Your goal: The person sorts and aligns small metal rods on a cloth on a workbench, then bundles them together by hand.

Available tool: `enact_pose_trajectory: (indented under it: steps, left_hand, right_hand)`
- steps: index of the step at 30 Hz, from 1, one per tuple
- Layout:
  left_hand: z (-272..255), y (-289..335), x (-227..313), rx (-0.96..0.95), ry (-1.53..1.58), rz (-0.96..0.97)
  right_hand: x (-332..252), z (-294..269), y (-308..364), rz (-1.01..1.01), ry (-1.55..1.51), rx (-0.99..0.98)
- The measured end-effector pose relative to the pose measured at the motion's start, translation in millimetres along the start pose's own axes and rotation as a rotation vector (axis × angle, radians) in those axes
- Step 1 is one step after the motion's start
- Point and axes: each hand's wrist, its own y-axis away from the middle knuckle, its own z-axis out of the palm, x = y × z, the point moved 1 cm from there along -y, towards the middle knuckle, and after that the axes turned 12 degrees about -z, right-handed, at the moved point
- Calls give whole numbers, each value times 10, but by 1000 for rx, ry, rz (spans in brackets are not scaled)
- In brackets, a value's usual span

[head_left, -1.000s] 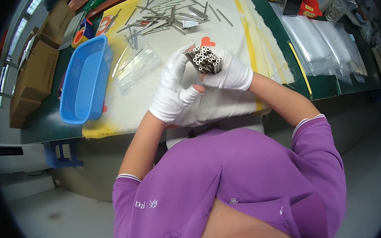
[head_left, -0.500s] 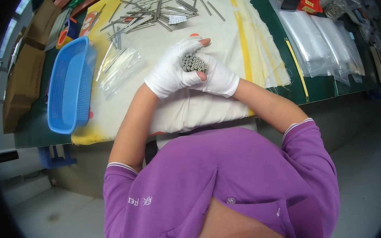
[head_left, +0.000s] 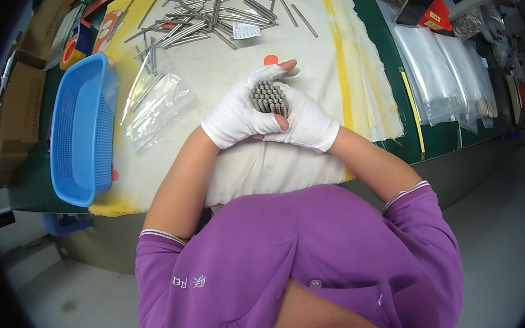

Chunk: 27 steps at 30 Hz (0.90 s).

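While both gloved hands cup it from either side, a bundle of metal rods (head_left: 267, 96) stands on end between the palms, its upper ends showing above the left thumb. The left hand (head_left: 239, 113) curves round the near and left side, thumb and fingers spread apart about the bundle, bare fingertips poking out of the white glove. The right hand (head_left: 308, 119) presses against the opposite side; its fingers are mostly hidden, so how tightly they close I cannot tell.

Beneath the fingers lies a pale cloth (head_left: 238, 172) with yellow bands. Just beyond the fingertips is a red heart print (head_left: 271, 59), and farther ahead a paper label (head_left: 244, 30) rests against a scattered pile of loose rods (head_left: 215, 13). Left of the fingers lies a clear plastic bag (head_left: 160, 104), then a blue basket (head_left: 80, 117). Well to their right are a yellow strip (head_left: 413, 113) and stacked clear bags (head_left: 426, 74).
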Motion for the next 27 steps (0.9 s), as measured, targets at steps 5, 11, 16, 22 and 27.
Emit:
enact_pose_trajectory:
  steps: [5,11,16,22,27]
  left_hand:
    - [-7,-6,3,-19,-52,2]
    - [-25,5,-59,-30,-76,82]
    - [-6,8,23,-13,-193,71]
    - [44,-1,27,54,-132,82]
    - [57,-44,10,68,-11,217]
  right_hand:
    - [1,-9,-7,43,-47,3]
    - [25,-11,19,-26,43,-41]
    - [14,-17,15,-9,-16,-54]
    - [-53,-28,-5,26,-4,-16]
    - [-104,-52,22,74,-81,41]
